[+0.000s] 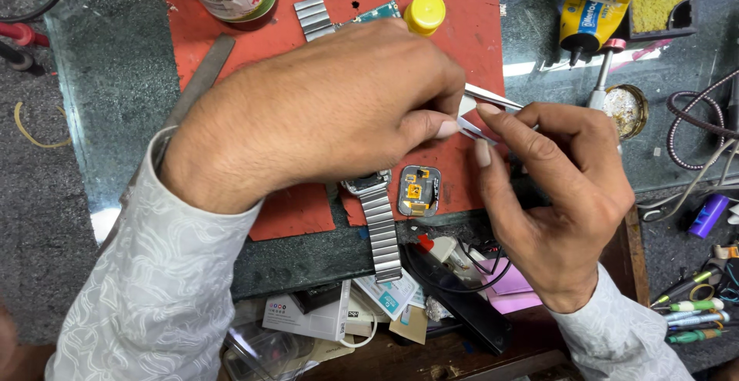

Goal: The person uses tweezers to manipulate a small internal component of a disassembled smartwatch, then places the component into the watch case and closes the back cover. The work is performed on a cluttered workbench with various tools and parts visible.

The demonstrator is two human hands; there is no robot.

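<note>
Head view: the left hand (323,111) and right hand (550,188) meet over the red mat (462,58), both pinching a small white strip (471,128); the right also grips tweezers (493,98). Below, a steel-banded watch (377,212) lies beside its opened back module (419,191) on the desk (115,81).

White box (308,318) near edge; yellow-blue packet (596,0) top right.
</note>
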